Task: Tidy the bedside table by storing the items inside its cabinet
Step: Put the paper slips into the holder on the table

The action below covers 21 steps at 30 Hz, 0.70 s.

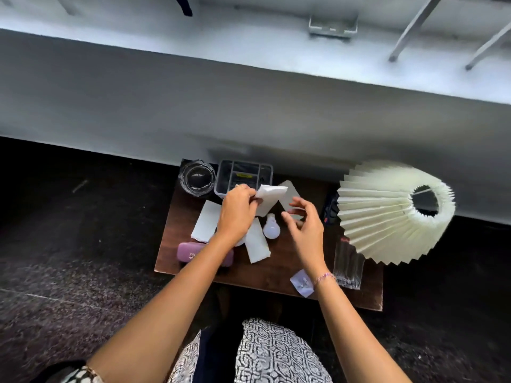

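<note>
Head view: our left hand [237, 214] pinches the folded paper [272, 195], its free end toward our spread, empty right hand [305, 228].

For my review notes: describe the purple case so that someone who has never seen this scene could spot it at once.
Find the dark wooden table beside the big pleated lampshade. The case lies along the table's near left corner, closest to the person. It is the only purple, rounded oblong thing there, while its neighbours are flat white papers and a white bulb.
</note>
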Tool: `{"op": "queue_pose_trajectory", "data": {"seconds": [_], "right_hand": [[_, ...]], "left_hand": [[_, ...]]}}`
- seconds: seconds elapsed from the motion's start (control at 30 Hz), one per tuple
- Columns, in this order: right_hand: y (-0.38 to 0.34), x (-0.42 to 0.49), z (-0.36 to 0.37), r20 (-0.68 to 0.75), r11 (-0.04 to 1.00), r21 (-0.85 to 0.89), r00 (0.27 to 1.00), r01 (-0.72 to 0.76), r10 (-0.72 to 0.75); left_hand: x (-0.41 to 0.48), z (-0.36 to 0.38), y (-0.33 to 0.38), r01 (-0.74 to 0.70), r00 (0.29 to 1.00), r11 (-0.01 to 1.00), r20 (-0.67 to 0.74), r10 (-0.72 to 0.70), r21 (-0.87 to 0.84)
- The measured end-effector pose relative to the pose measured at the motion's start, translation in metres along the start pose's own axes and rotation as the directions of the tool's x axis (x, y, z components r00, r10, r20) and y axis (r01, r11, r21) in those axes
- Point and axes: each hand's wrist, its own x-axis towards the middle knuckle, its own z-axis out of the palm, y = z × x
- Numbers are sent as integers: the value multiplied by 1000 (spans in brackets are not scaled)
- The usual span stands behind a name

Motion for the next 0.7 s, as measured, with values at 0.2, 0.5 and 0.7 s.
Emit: {"op": "queue_pose_trajectory", "data": {"seconds": [0.2, 0.5, 0.7], "right_hand": [[-35, 58, 41, 2, 983, -172, 998, 59, -60], [-59, 105, 75, -60, 955, -282, 992, 94, -115], [-46, 111, 84, -65, 938, -339, 993, 71, -99]], "left_hand": [[36, -30, -18, -85, 996, 996, -6, 85, -6], [82, -52, -40, -7, 997, 998, -72, 3, -58], [96, -42, -51, 17, 1000, 999, 24, -16, -50]]}}
